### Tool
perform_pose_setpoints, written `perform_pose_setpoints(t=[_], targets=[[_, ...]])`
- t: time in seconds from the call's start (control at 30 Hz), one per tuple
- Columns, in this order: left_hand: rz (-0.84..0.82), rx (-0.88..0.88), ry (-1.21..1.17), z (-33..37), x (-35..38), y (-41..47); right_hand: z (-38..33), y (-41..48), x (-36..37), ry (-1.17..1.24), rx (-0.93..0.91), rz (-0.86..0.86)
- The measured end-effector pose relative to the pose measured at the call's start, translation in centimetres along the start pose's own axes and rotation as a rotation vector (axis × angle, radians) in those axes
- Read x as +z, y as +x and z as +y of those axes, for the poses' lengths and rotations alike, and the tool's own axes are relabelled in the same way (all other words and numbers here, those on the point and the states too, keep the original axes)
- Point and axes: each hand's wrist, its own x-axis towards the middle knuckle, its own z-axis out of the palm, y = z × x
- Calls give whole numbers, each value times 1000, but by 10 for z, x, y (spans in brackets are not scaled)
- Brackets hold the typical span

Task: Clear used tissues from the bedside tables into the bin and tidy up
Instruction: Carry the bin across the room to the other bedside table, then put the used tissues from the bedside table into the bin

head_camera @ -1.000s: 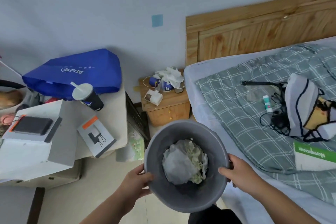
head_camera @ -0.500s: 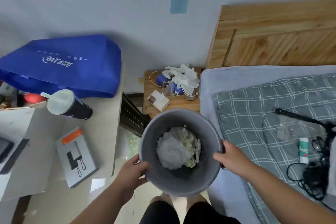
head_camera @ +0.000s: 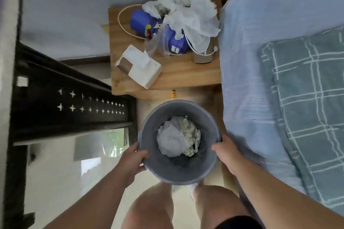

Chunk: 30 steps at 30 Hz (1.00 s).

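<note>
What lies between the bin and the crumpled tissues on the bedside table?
Head view: a clear bag holding blue packs, then bare tabletop before the bin.

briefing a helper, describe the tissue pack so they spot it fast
Find the wooden bedside table beside the bed. On its front left corner lies the tissue pack: a neat white block with a brown end, unlike the crumpled tissues heaped behind.

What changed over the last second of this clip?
The person carried the bin up to the bedside table; it is now just in front. Left hand and right hand still grip its rim; nothing was let go. The used tissues on the table lie as before.
</note>
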Motion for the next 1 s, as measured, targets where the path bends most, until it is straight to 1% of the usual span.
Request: perform_pose_setpoints(t=[0.13, 0.3, 0.47, 0.6, 0.93, 1.0], targets=[[14, -10, -14, -11, 9, 79, 10, 78, 35, -23, 1, 62], [2, -10, -16, -15, 10, 131, 8, 123, 56, -4, -24, 59], [-21, 8, 12, -10, 6, 153, 18, 136, 58, 117, -15, 4], [-29, -2, 46, -8, -2, 167, 10, 143, 59, 155, -32, -36], [-111, 20, 70, -17, -12, 178, 13, 147, 53, 178, -12, -74], [-95, 24, 91, -11, -7, 170, 12, 142, 53, 179, -21, -66]])
